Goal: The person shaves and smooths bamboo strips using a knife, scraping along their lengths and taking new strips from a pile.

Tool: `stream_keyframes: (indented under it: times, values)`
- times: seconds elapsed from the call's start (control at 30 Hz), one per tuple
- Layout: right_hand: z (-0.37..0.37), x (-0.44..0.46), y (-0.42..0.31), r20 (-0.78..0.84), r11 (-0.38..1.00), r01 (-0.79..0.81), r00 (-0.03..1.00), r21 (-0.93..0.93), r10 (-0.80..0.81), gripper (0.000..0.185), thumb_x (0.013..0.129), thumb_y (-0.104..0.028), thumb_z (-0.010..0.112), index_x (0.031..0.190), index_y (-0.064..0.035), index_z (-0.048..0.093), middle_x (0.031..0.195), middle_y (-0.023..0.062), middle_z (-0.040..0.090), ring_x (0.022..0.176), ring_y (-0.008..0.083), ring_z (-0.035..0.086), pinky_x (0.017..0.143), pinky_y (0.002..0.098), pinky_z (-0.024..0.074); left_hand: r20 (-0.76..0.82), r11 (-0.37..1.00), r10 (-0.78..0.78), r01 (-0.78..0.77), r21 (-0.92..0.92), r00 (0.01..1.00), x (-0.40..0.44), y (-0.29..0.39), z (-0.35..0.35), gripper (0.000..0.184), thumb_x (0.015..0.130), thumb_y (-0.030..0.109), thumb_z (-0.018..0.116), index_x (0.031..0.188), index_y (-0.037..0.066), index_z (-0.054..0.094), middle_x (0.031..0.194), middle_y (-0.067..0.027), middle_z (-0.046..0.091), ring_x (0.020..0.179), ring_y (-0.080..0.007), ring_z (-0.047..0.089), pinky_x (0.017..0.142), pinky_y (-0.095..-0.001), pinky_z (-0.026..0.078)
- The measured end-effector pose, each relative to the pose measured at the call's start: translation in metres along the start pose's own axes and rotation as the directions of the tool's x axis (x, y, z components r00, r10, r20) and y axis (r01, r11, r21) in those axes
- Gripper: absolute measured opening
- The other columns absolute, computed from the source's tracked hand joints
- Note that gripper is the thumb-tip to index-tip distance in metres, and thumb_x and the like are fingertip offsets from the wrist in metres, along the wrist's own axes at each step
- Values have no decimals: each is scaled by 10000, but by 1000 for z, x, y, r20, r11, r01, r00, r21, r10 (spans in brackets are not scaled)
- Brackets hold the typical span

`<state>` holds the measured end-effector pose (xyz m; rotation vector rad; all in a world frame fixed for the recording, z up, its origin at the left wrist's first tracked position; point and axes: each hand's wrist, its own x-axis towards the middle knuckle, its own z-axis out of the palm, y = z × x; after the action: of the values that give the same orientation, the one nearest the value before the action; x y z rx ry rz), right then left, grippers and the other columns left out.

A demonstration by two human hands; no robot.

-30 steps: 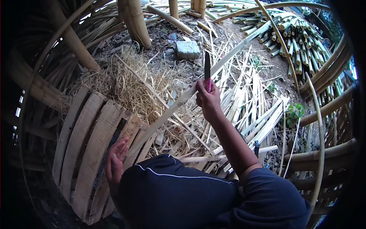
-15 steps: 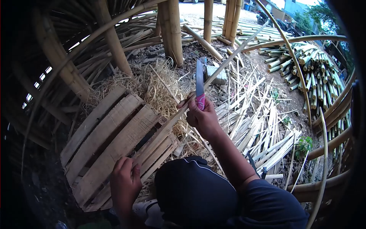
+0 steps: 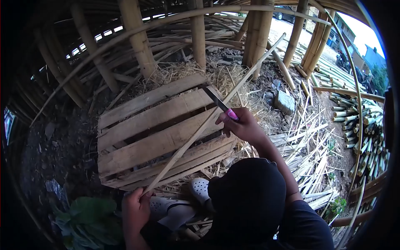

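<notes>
Your left hand (image 3: 135, 210) has its fingers pinched narrow on the near end of a long, flat, pale bamboo strip (image 3: 179, 154), likely to anchor it, so that the strip runs diagonally up and away from them. Just to the right of those fingers are your white perforated clogs (image 3: 200, 189) and your knee in dark cloth (image 3: 250, 196), with the strip passing to the left of the knee, which seems to leave its length free. Farther along the strip, your right hand (image 3: 242, 125) has its fingers wrapped round the pink patterned handle of a dark-bladed knife (image 3: 216, 99); the blade points up and left from them and crosses the strip near the handle, a grip that appears to set the edge against the strip, though you cannot tell whether it bites. Left of the right fingers and below the strip lies a slatted, light-brown wooden crate (image 3: 154, 146), perhaps handy as a low surface. Beyond the fingers, thin curly straw-coloured shavings (image 3: 173, 75) lie behind the crate, a rough grey block (image 3: 285, 102) sits to the right, and thick tan bamboo posts (image 3: 198, 37) stand farthest, apparently holding the shelter up.
</notes>
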<state>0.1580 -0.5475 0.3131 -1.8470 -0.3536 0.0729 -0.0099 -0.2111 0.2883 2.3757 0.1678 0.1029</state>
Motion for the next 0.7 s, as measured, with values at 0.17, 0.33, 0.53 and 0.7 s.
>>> stream_keyframes:
  times: [0.17,0.33,0.53,0.7]
  values:
    - [8,21,-49,120,968,67,992,-242,-39,256,958,-222,575,858,-4,666,523,-46,471,479,38,430,459,217,342,-46,995,-85,82,-57,995,-5,-12,-32,168,903,112,565,851,-23,650,569,-55,499,541,-94,466,519,-287,378]
    - [9,38,-111,342,681,384,917,-624,-204,165,889,-156,618,890,-4,680,720,129,667,633,228,639,599,342,495,-43,986,-126,120,-116,991,-1,-44,-42,196,930,136,554,865,-24,647,592,-18,505,546,-75,466,515,-269,377]
    - [46,37,-173,255,605,393,918,-692,-305,235,921,-252,609,874,-25,649,767,103,653,687,218,628,652,345,497,183,887,-193,251,-387,964,-9,-68,-33,259,1005,198,453,1041,-4,610,679,35,497,549,-24,400,512,-191,346]
    - [85,32,-180,349,633,293,936,-716,-39,275,969,-220,494,1012,30,601,830,163,623,756,299,637,712,418,492,560,414,-144,563,-715,816,-28,-66,-13,291,1012,209,434,1191,-2,522,831,6,491,665,-48,409,570,-193,361]
